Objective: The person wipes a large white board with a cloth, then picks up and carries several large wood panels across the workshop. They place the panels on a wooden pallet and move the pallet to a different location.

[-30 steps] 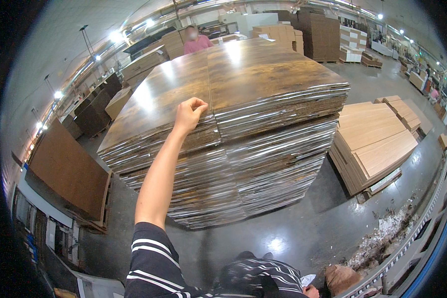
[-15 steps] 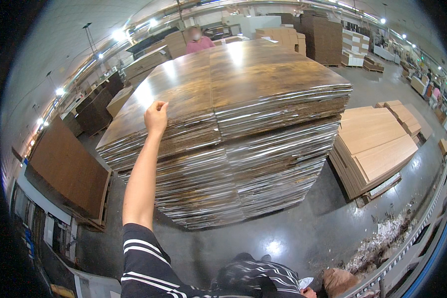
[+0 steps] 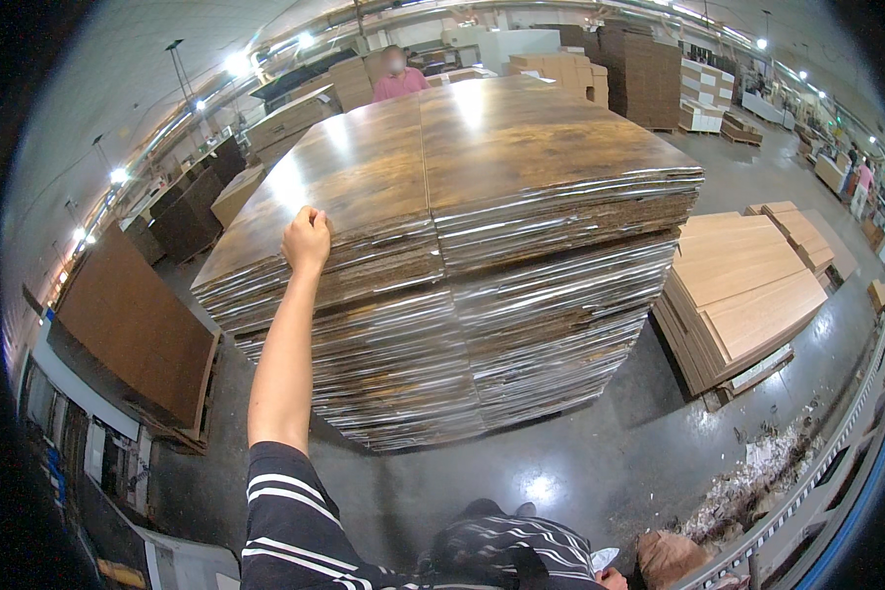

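In front of me stands a tall, tight stack of boards [image 3: 551, 138] with a glossy brown wood-grain top face. The stack is in two halves side by side, with a seam down the middle. My left hand [image 3: 308, 239] is curled closed at the near edge of the left half, arm stretched out. Whatever its fingers might hold is hidden. At the lower edge, close to my body, my right hand [image 3: 612, 579] shows only in part. It grips a small white piece [image 3: 604, 559] that looks like paper or cloth.
Pale wood boards [image 3: 742, 285] lie piled on a pallet to the right. A brown stack [image 3: 143, 334] stands at the left. Beyond the stack is a person in a pink shirt [image 3: 399, 85]. A metal rail [image 3: 816, 492] and scattered white scraps [image 3: 747, 482] are at the lower right.
My left hand has dipped slightly, its fingers turning from a raised pinch into a lower fist by the board edge. The person beyond the stack has shifted slightly. My right hand looks unchanged.
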{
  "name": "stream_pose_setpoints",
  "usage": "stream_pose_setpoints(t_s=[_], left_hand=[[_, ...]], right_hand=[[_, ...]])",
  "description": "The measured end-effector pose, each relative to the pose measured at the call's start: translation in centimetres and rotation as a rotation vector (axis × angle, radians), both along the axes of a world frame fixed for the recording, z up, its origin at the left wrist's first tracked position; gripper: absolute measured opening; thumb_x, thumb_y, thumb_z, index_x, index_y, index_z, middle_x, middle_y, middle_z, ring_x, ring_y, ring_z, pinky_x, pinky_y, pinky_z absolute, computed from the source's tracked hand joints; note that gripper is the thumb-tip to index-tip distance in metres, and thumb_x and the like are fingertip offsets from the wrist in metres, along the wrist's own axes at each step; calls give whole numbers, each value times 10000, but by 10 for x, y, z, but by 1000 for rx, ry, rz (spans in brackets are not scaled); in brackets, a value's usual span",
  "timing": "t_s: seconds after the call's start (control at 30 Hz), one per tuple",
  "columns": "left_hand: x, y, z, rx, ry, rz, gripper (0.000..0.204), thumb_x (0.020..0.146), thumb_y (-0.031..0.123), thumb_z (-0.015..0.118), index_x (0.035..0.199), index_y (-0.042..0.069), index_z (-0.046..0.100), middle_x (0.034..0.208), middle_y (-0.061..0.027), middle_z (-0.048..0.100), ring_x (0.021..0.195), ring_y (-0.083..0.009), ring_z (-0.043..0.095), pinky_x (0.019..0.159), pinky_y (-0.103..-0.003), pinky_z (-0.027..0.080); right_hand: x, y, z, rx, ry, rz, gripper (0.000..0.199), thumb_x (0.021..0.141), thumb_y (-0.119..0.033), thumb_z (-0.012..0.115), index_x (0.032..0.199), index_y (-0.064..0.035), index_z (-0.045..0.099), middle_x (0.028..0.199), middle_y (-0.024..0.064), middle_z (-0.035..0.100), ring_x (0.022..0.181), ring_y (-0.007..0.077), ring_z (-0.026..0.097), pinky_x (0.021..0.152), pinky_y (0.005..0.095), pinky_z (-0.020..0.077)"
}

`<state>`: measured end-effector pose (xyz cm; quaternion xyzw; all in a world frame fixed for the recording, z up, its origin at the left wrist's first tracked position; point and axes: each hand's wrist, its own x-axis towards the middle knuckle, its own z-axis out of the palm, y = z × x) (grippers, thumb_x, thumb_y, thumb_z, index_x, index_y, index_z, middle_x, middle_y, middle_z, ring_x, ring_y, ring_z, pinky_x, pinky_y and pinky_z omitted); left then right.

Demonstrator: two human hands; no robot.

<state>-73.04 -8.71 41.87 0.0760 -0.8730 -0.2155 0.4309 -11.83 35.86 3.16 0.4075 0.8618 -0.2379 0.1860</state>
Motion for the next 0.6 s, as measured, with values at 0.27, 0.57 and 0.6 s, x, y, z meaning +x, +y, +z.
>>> stream_pose_setpoints(t_s=[0.27,0.57,0.6], left_hand=[[-7,-4,-1,-9,20,26,174,821,288,599,820,116,631,766,-133,656,767,-368,621,652,-459,470],[-18,-9,-4,-42,75,24,182,827,294,596,811,114,614,761,-128,658,759,-370,621,646,-469,469],[-19,-10,-5,-41,95,13,180,830,292,593,814,114,613,759,-129,658,755,-371,621,643,-470,469]], right_hand=[[-9,-9,-8,22,41,-11,394,837,-420,504,918,-60,642,882,212,648,878,395,605,762,483,470],[-9,-8,-19,-12,16,27,460,871,-422,429,942,-12,626,931,248,637,924,422,592,808,495,453],[-9,-8,-19,-5,11,26,460,871,-422,429,944,-13,627,937,244,638,930,419,591,815,492,453]])
